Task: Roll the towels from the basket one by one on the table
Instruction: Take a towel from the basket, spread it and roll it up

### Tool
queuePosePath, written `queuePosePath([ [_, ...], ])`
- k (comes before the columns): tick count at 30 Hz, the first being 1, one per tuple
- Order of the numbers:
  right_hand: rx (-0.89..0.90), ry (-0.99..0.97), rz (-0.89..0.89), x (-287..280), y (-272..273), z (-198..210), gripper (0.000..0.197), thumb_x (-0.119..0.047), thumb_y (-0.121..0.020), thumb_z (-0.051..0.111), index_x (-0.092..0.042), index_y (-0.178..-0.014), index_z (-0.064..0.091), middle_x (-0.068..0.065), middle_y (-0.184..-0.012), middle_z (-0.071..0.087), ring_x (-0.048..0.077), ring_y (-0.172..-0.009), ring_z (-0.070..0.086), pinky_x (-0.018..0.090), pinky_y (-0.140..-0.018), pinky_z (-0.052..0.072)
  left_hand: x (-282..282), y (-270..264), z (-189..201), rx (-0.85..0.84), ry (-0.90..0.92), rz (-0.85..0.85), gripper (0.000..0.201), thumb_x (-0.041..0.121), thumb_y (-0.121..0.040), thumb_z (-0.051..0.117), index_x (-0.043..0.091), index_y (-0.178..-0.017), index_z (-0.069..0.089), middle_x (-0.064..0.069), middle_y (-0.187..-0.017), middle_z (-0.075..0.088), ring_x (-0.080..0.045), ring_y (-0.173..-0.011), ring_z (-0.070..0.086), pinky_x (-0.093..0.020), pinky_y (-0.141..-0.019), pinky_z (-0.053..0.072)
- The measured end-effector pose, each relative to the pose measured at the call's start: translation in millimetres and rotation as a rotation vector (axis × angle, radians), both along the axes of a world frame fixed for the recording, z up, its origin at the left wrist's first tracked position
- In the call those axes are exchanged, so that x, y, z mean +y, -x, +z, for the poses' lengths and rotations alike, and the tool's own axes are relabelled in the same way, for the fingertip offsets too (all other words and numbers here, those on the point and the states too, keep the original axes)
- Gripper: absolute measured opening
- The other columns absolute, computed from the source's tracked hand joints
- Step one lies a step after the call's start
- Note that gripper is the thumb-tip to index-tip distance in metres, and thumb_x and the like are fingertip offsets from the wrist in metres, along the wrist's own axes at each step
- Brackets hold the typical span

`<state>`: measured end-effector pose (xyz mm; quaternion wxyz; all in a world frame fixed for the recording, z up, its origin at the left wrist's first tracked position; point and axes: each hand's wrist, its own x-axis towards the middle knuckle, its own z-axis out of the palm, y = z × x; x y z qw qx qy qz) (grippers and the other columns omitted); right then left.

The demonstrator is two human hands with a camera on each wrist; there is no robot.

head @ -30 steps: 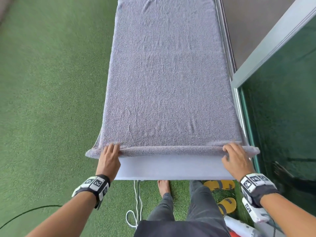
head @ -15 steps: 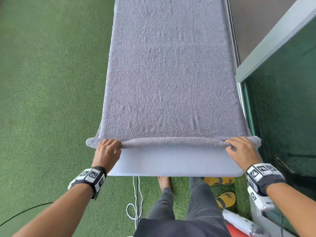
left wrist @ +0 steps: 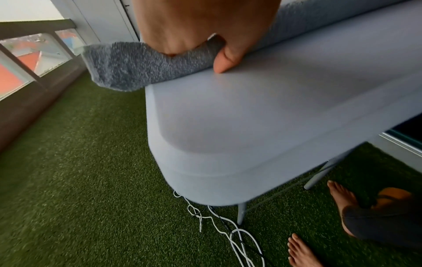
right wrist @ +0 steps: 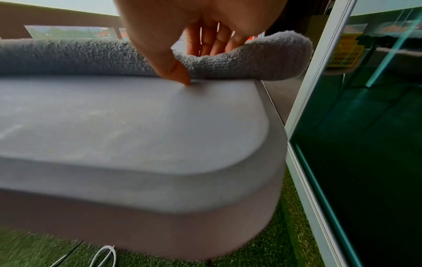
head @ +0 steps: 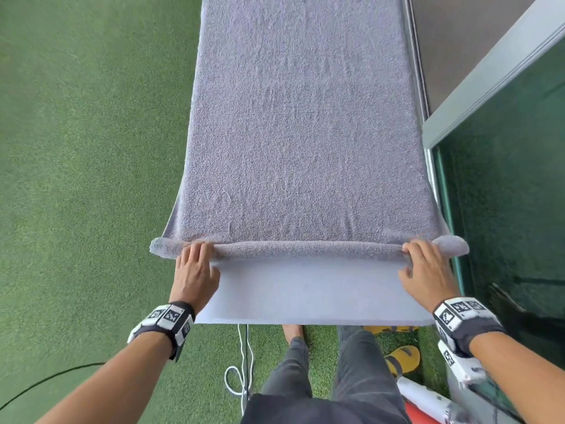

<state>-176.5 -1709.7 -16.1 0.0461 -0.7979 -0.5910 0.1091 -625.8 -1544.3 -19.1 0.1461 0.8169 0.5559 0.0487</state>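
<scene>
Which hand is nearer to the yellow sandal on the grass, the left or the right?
Right. The right hand grips the towel roll at the table's right side, above the yellow sandal. The left hand grips the roll's opposite end.

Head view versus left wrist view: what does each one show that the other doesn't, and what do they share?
Only the head view shows the right hand on the roll and the flat, unrolled stretch of the towel running away down the table.

Only the left wrist view shows the left thumb tucked under the roll, the table's legs and the balcony railing.

Both show the left hand gripping the rolled towel end past the table's edge, and the white cord.
</scene>
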Motion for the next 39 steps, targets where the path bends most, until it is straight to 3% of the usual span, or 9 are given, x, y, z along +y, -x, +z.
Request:
queuePosePath([
  [4,0.065,-0.076,-0.020,1,-6,-4,0.038,0.008,-0.069,0.070,-0.003,-0.105,0.065,0.014,-0.106,0.065,0.035,-0.098,0.059,0.046,-0.092,0.046,5,3,-4,-0.065,-0.050,-0.002,0.044,-0.004,-0.075,0.068,0.004,-0.116,0.058,-0.015,-0.110,0.061,-0.032,-0.103,0.052,-0.048,-0.090,0.047],
  [7,0.075,-0.126,-0.028,9,-11,2,0.028,0.003,-0.072,0.068,-0.006,-0.099,0.071,0.011,-0.098,0.070,0.033,-0.089,0.062,0.045,-0.085,0.044,18,-5,9,-0.051,-0.074,-0.035,0.022,0.007,-0.082,0.056,0.006,-0.101,0.066,-0.010,-0.097,0.068,-0.028,-0.090,0.059,-0.041,-0.083,0.045],
  [12,-0.097,-0.057,-0.079,31,-11,7,0.022,-0.020,-0.074,0.051,-0.018,-0.086,0.070,0.001,-0.086,0.071,0.026,-0.086,0.060,0.038,-0.083,0.025,45,-10,15,0.053,0.022,-0.096,0.028,0.023,-0.083,0.033,0.012,-0.089,0.057,-0.006,-0.080,0.061,-0.027,-0.074,0.054,-0.040,-0.075,0.041],
  [15,-0.075,-0.068,-0.146,43,-15,3,0.017,-0.015,-0.080,0.057,-0.019,-0.095,0.065,0.005,-0.093,0.067,0.030,-0.090,0.057,0.044,-0.085,0.030,57,-18,17,0.055,-0.010,-0.041,0.010,0.010,-0.083,0.044,0.010,-0.091,0.050,-0.011,-0.083,0.053,-0.030,-0.073,0.049,-0.044,-0.069,0.041],
  [18,-0.017,-0.173,-0.099,49,-21,2,0.007,-0.015,-0.084,0.057,-0.011,-0.089,0.061,0.011,-0.090,0.055,0.036,-0.086,0.053,0.048,-0.079,0.039,65,-23,17,0.121,-0.090,-0.047,0.019,-0.004,-0.077,0.056,0.007,-0.092,0.052,-0.011,-0.086,0.051,-0.027,-0.078,0.044,-0.044,-0.070,0.040],
  [22,0.078,-0.173,-0.055,37,-15,-4,0.032,-0.037,-0.092,0.044,-0.008,-0.091,0.058,0.012,-0.091,0.058,0.035,-0.087,0.055,0.049,-0.079,0.045,58,-27,12,0.032,-0.050,-0.056,0.015,0.000,-0.077,0.049,0.007,-0.090,0.049,-0.011,-0.089,0.050,-0.027,-0.080,0.041,-0.045,-0.073,0.043],
  [26,0.020,-0.114,0.018,22,-15,-10,0.042,-0.014,-0.081,0.073,-0.004,-0.119,0.059,0.012,-0.121,0.060,0.033,-0.111,0.052,0.050,-0.098,0.042,49,-20,11,0.023,-0.062,-0.074,0.032,-0.001,-0.072,0.064,0.004,-0.102,0.054,-0.014,-0.100,0.056,-0.030,-0.089,0.044,-0.044,-0.080,0.045],
  [31,0.075,-0.184,-0.034,43,-17,-12,0.040,0.010,-0.067,0.072,-0.001,-0.106,0.069,0.015,-0.107,0.067,0.036,-0.102,0.059,0.046,-0.097,0.045,47,-16,11,0.045,-0.051,-0.082,0.038,-0.006,-0.071,0.073,0.004,-0.107,0.064,-0.013,-0.104,0.067,-0.032,-0.095,0.058,-0.044,-0.082,0.050],
  [39,0.095,-0.030,-0.117,5,6,9,0.033,0.005,-0.074,0.072,-0.004,-0.105,0.070,0.011,-0.107,0.069,0.030,-0.102,0.063,0.043,-0.094,0.050,12,-16,26,0.055,-0.010,-0.056,0.035,-0.018,-0.059,0.072,0.005,-0.085,0.070,-0.008,-0.076,0.069,-0.026,-0.067,0.063,-0.032,-0.059,0.052],
])
